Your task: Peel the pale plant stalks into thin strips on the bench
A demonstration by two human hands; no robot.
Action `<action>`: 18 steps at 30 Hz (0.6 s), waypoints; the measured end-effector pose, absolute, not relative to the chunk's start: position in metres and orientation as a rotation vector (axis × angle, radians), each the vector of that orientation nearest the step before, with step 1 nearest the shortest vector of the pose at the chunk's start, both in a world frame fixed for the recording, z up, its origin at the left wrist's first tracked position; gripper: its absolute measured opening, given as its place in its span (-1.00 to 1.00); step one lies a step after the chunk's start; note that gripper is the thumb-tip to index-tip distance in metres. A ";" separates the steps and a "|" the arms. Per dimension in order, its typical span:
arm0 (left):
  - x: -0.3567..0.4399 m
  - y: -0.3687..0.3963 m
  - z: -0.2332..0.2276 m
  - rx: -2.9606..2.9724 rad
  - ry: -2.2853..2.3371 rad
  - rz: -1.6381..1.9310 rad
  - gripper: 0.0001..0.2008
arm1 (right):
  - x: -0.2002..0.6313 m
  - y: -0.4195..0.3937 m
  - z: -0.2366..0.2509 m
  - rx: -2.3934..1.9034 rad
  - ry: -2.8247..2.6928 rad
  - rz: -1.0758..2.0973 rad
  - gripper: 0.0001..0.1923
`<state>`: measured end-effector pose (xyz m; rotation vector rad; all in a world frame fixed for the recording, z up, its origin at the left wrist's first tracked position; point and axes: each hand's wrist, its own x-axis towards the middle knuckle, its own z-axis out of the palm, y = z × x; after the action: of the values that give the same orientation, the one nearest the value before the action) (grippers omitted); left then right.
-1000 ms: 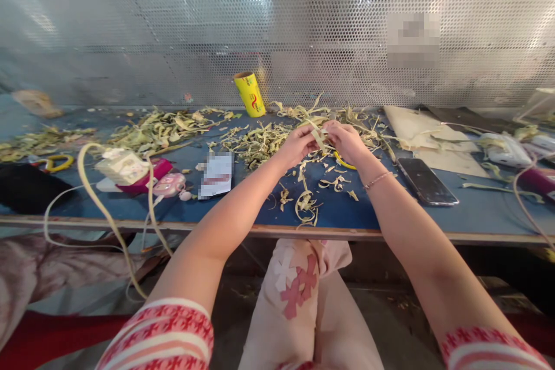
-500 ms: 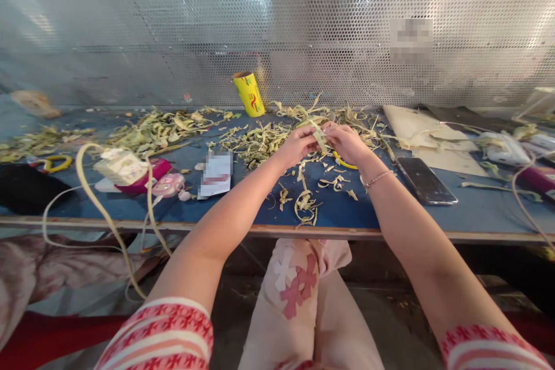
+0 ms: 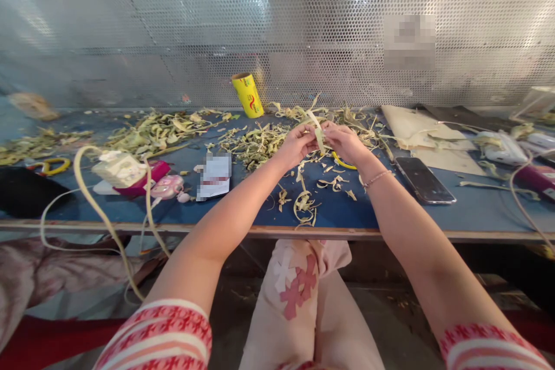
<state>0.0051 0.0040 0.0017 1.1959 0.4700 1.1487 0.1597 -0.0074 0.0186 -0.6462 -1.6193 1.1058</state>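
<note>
Pale green leaf strip (image 3: pixel 319 137) sits pinched between both hands above the blue tabletop (image 3: pixel 390 208), at about 12 o'clock from the person's lap. The left hand (image 3: pixel 297 144) closes thumb and fingertips on one side of it, the right hand (image 3: pixel 344 141) on the other, so the two grips nearly touch. To work the strip cleanly, I judge it best to keep both pinches close together and pull evenly, since a wide grip would likely let it twist. Loose trimmings (image 3: pixel 260 141) lie heaped at 11 o'clock, and a yellow roll (image 3: pixel 248 94) stands behind them. A phone (image 3: pixel 425 180) lies at 2 o'clock, near the right wrist. Open blue surface runs toward the near table edge (image 3: pixel 277 231) at 6 o'clock.
</note>
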 end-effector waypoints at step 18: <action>0.013 0.008 -0.005 1.269 0.601 1.327 -0.82 | 0.151 0.004 0.010 -0.945 -1.816 0.534 -0.62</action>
<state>0.0135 0.0081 -0.0053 1.2695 0.6007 1.3273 0.1507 0.0036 0.0102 -0.9453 -1.8160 0.5342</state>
